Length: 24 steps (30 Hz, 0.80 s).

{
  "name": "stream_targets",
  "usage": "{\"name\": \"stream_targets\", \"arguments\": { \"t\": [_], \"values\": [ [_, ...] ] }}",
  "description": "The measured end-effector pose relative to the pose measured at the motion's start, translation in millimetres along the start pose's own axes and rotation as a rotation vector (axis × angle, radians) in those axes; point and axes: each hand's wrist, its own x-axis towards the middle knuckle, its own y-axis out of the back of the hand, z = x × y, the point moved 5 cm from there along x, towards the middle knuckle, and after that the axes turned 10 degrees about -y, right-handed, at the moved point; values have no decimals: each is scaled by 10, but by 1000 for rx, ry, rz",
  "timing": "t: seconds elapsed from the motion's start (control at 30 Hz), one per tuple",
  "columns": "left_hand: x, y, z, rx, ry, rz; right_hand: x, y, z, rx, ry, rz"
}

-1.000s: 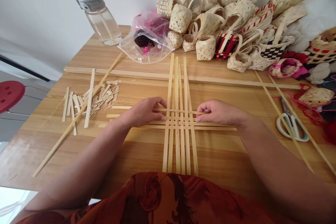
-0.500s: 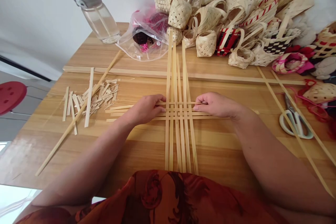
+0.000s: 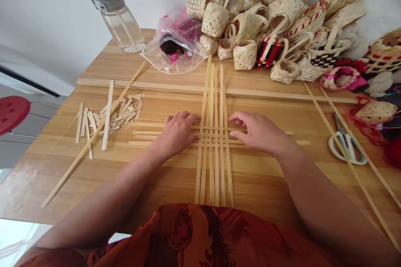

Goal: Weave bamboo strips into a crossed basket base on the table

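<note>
Several long pale strips [image 3: 222,167] run away from my body and cross several sideways strips [image 3: 147,143], forming a woven patch [image 3: 216,137] in the middle of the table. On the patch's left side, my left hand [image 3: 178,132] rests over the sideways strips, thumb and fingers apart. My right hand [image 3: 253,130] is at the right side of the patch, its thumb and fingers spread around the ends of the crossing, with nothing gripped between them. The palms hide parts of the sideways strips.
Small woven baskets [image 3: 245,54] are piled along the back. A bottle [image 3: 122,25] and a clear plastic bag [image 3: 175,56] stand at the back left. Strip scraps [image 3: 125,112] lie left, scissors [image 3: 347,147] right. A long wooden bar [image 3: 269,94] crosses the table.
Both hands have loosened from the top sideways strip and opened. That strip now lies nearer the others. The far ends of the lengthwise strips have shifted, and the view has moved slightly.
</note>
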Motion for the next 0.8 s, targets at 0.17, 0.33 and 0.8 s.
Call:
{"name": "stream_targets", "arguments": {
  "t": [0.17,0.33,0.8],
  "values": [
    [-19,-5,195,15,-210,176,-175,-90,-252,-9,278,163],
    [49,-105,347,55,-289,103,-178,-247,-371,-138,357,101],
    [262,-94,401,193,-247,-185,3,-238,-395,-135,324,23]
  ]
}}
